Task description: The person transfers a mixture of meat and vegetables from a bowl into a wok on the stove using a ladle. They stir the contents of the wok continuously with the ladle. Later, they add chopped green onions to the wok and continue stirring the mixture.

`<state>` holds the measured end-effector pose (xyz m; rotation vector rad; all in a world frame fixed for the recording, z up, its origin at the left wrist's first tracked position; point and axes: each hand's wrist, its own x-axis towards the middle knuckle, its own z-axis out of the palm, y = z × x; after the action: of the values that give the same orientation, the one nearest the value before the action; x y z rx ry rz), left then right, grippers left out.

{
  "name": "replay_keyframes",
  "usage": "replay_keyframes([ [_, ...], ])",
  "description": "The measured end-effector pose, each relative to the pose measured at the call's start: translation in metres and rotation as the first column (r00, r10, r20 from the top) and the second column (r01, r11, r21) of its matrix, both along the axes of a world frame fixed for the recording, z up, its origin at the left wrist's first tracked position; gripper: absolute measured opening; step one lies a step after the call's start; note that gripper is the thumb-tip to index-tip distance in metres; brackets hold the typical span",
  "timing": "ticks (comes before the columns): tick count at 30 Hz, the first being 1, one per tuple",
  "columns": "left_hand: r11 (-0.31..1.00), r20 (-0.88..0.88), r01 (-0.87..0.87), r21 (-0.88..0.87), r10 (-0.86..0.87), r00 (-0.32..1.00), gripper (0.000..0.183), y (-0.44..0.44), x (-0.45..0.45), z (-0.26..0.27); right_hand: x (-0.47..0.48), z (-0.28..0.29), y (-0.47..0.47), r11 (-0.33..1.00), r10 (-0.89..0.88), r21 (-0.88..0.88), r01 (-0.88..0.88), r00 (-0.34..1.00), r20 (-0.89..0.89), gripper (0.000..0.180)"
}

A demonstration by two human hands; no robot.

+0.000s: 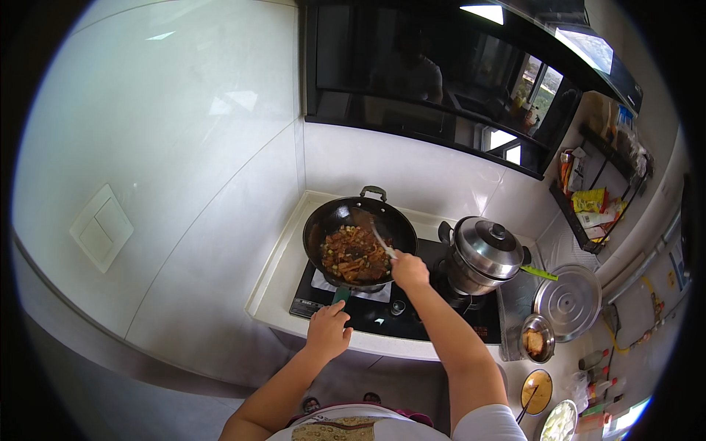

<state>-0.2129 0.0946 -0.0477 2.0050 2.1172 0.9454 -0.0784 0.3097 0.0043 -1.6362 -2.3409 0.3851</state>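
A black wok (405,226) stands on the left side of the gas stove, holding chopped, browned food (356,256) with small pale green bits. My left hand (329,332) is on the wok's green handle (342,295), at the end towards me, and covers part of it. In my right hand (410,270) is the pale handle of a spatula (381,237), whose blade reaches into the far side of the wok. A lidded steel pot (477,273) sits to the right of this hand on the other burner.
Right of the black cooktop (361,320) are a large round steel lid (568,303), a steel bowl (538,339) with food, a bowl with chopsticks (536,391) and several bottles. A lime-green handle (539,273) juts out beside the pot. The dark range hood (430,99) overhangs the back.
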Motion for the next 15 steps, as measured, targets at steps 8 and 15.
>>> replay_keyframes([
  [8,0.999,-0.019,-0.037,0.021,0.037,0.999,0.026,-0.002,0.0,0.002,0.013,0.045,-0.044,0.895,0.384,0.114,-0.431,0.876,0.293,0.028],
  [15,1.0,-0.019,-0.016,-0.024,0.016,1.0,0.025,0.0,0.001,-0.001,0.083,0.134,-0.056,0.8,0.323,0.308,-0.515,0.802,0.503,0.03],
])
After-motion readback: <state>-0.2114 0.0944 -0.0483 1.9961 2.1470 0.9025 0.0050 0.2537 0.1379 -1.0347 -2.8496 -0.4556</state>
